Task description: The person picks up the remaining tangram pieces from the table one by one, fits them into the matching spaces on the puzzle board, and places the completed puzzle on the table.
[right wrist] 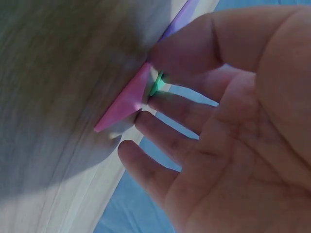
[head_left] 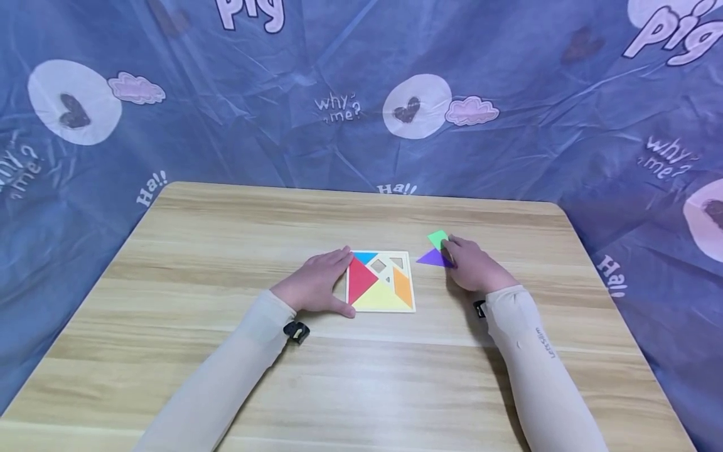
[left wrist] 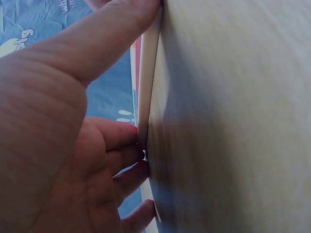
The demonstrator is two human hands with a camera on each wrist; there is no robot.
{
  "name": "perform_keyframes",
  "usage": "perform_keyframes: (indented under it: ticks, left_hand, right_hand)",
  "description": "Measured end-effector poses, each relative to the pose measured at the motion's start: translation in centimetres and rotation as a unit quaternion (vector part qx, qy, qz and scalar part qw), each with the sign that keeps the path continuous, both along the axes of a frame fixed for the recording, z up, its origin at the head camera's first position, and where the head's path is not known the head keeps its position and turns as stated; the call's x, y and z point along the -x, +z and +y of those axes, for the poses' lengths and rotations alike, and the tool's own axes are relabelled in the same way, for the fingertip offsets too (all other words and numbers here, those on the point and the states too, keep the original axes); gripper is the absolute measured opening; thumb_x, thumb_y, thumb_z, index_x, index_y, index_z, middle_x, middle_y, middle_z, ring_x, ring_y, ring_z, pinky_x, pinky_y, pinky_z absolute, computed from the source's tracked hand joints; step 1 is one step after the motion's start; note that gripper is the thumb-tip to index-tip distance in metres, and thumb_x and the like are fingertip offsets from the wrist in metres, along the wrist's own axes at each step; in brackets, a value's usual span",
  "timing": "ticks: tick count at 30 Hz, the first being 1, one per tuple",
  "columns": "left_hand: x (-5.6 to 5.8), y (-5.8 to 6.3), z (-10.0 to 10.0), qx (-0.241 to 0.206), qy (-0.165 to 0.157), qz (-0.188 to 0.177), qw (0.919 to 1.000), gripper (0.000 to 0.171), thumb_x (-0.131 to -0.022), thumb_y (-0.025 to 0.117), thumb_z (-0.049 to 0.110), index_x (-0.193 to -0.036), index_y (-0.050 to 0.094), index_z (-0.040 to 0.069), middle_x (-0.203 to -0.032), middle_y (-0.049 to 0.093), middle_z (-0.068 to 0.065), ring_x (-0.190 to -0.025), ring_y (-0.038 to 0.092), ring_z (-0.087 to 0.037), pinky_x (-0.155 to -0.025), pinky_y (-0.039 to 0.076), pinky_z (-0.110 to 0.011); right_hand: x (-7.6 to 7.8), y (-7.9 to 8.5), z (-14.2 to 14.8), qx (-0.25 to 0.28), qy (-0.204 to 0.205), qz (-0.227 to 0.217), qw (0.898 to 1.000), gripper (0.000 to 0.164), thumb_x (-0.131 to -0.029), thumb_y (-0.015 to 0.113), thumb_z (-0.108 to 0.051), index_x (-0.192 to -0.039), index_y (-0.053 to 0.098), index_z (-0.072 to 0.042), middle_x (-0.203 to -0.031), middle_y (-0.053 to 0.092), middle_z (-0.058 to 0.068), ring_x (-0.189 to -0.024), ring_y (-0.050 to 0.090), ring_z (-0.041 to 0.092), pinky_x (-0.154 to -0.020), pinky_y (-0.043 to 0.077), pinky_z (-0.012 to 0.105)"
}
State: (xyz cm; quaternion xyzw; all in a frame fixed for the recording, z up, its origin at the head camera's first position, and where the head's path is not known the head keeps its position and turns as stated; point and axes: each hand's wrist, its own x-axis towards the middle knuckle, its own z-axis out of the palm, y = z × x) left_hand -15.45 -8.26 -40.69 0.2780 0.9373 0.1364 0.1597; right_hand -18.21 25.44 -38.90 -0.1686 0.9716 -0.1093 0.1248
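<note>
My left hand (head_left: 319, 282) grips the left edge of a tangram board (head_left: 413, 295), its thumb at the near corner and fingers at the far one. Red, yellow, blue and orange pieces fill part of the board; small recesses show bare. To the right, my right hand (head_left: 471, 263) reaches down over loose pieces. A green piece (head_left: 437, 238) and a purple triangle (head_left: 432, 258) stick out by its fingertips. In the right wrist view a pink triangle (right wrist: 126, 103) lies below the bent fingers, near the thumb tip. I cannot tell whether the right fingers pinch a piece.
Both hands are over a wood-grain table (head_left: 339, 389) with rounded far corners. A blue printed cloth (head_left: 271, 125) hangs behind it and down its sides. Each wrist carries a small black clip (head_left: 296, 332) over a pale sleeve.
</note>
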Motion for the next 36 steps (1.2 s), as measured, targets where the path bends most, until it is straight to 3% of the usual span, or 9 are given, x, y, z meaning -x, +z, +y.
perform_keyframes:
  ticks: [7, 14, 29, 36]
  left_hand:
    - [0.02, 0.06, -0.04, 0.002, -0.001, -0.001, 1.0000, 0.122, -0.064, 0.068, 0.074, -0.153, 0.012, 0.012, -0.160, 0.009, 0.000, -0.146, 0.009, -0.016, -0.116, 0.013, -0.037]
    - [0.07, 0.26, 0.11, -0.007, 0.001, 0.002, 1.0000, 0.121, -0.064, 0.070, 0.072, -0.153, 0.014, 0.012, -0.160, 0.011, -0.001, -0.145, 0.010, -0.017, -0.116, 0.013, -0.038]
    - [-0.09, 0.16, 0.18, 0.001, 0.000, -0.009, 1.0000, 0.121, -0.065, 0.069, 0.072, -0.153, 0.012, 0.013, -0.160, 0.008, 0.000, -0.146, 0.008, -0.017, -0.116, 0.012, -0.038]
    - [-0.09, 0.13, 0.18, 0.000, 0.002, -0.008, 1.0000, 0.121, -0.064, 0.069, 0.073, -0.153, 0.011, 0.014, -0.160, 0.008, 0.000, -0.146, 0.008, -0.016, -0.116, 0.012, -0.038]
  right_hand:
    - [0.13, -0.09, -0.25, -0.010, -0.023, -0.017, 1.000, 0.059, -0.093, 0.049, -0.013, -0.145, 0.030, 0.006, -0.148, 0.023, 0.032, -0.134, 0.023, 0.050, -0.110, 0.022, 0.058]
    - [0.21, -0.16, -0.21, -0.020, -0.020, -0.002, 1.000, 0.058, -0.091, 0.049, -0.012, -0.144, 0.032, 0.006, -0.147, 0.026, 0.032, -0.133, 0.026, 0.050, -0.109, 0.024, 0.058]
    - [0.24, 0.04, -0.04, -0.021, -0.024, -0.032, 0.999, 0.060, -0.091, 0.049, -0.013, -0.145, 0.029, 0.006, -0.149, 0.022, 0.032, -0.135, 0.021, 0.050, -0.109, 0.022, 0.059]
    - [0.19, 0.09, 0.03, -0.018, -0.017, -0.025, 0.999, 0.060, -0.091, 0.050, -0.013, -0.145, 0.030, 0.006, -0.148, 0.025, 0.032, -0.134, 0.024, 0.050, -0.108, 0.024, 0.059]
